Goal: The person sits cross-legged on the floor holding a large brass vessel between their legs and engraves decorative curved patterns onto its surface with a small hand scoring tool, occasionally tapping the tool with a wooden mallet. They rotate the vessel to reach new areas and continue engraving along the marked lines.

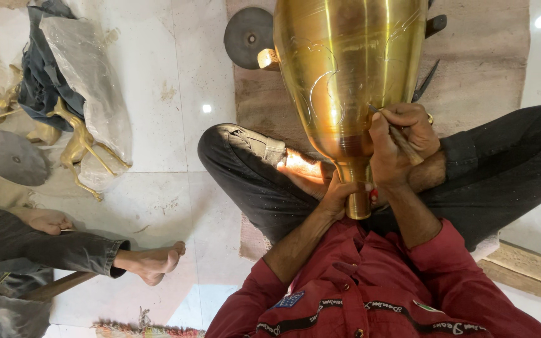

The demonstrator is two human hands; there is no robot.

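Fingers: right hand [402, 141] pinches an engraving tool [403, 141]; left hand [339, 194] clasps the brass vase [345, 69] by its neck.
Progress: curved lines are cut (much surface is bare).

Counted on the floor

There was one brass vase [345, 75], two dark round discs [248, 36] [12, 158] (both flat), and several brass deer figurines [79, 143].

I saw a pale tiled floor [158, 81] under everything. A brown mat [477, 69] lay on it at the top, with a dark disc [247, 36] at its left edge. To the left lay a blue cloth [42, 81], a clear plastic sheet [89, 75], brass deer [79, 147] and a grey disc [12, 158]. Another person's bare foot [154, 260] rested on the tiles.
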